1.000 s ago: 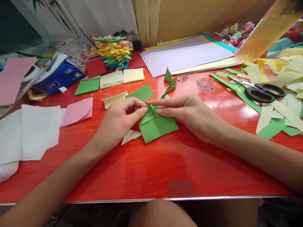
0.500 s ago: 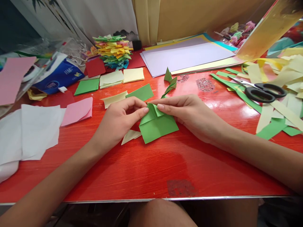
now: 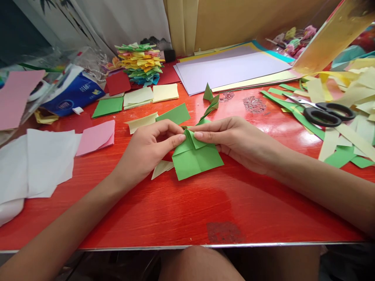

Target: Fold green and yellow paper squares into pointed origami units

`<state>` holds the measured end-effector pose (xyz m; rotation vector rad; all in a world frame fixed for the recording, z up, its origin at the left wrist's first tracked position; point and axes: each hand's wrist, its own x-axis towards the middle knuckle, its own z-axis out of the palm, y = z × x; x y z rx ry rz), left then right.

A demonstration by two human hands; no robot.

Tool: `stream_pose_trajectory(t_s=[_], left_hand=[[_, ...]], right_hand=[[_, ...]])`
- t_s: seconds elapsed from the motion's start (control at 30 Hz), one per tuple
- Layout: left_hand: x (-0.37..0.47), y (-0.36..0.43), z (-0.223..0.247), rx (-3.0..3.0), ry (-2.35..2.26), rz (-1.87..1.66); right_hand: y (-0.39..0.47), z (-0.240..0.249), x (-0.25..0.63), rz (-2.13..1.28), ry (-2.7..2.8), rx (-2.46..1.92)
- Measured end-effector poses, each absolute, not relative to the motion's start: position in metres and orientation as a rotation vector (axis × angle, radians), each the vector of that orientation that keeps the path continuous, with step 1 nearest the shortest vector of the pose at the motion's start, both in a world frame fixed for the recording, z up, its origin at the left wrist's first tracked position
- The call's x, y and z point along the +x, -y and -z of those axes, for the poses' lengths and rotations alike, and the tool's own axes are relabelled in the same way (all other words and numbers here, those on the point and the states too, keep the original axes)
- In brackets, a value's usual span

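Note:
Between my hands is a green sheet of paper (image 3: 197, 160), its two upper corners folded down toward a centre crease. My left hand (image 3: 159, 142) pinches the left fold with thumb and fingers. From the other side my right hand (image 3: 234, 142) presses its thumb on the right fold, fingers behind the paper. Small folded green pieces (image 3: 211, 103) stand just beyond my right hand. A flat green rectangle (image 3: 175, 114) and a cream slip (image 3: 142, 123) lie beyond my left hand. Under its fingers a cream folded piece (image 3: 161, 168) pokes out.
Black-handled scissors (image 3: 328, 113) rest on paper offcuts (image 3: 348, 144) at the right. Large lilac sheets (image 3: 228, 70) lie at the back. A stack of folded colourful pieces (image 3: 140, 64), a blue tissue pack (image 3: 72, 93), pink paper (image 3: 96, 137) and white tissues (image 3: 49, 162) are at the left.
The lower part of the green paper has tilted slightly and shows a little more to the right. My hands keep their pinch at the folds, nearly in place.

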<state>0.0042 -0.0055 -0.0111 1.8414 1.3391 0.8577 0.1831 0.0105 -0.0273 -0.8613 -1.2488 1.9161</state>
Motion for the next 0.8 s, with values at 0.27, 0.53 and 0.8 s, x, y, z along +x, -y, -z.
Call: stream_pose_trajectory(t_s=[0.27,0.53,0.8], left_hand=[[0.0043,0.0053,0.0109,1.846,-1.332,-0.853],[0.0043,0.0049,0.0118,1.831,-1.307,-0.842],[0.0047,0.0052,0.0088,1.878,-1.352,-0.821]], right_hand=[[-0.0076,0.0301,0.1821,-1.786,1.314,-0.932],[-0.0067,0.0304,0.1822,-1.652,1.423,-1.024],[-0.0060,0.0304,0.1818,-1.508,1.553,-1.070]])
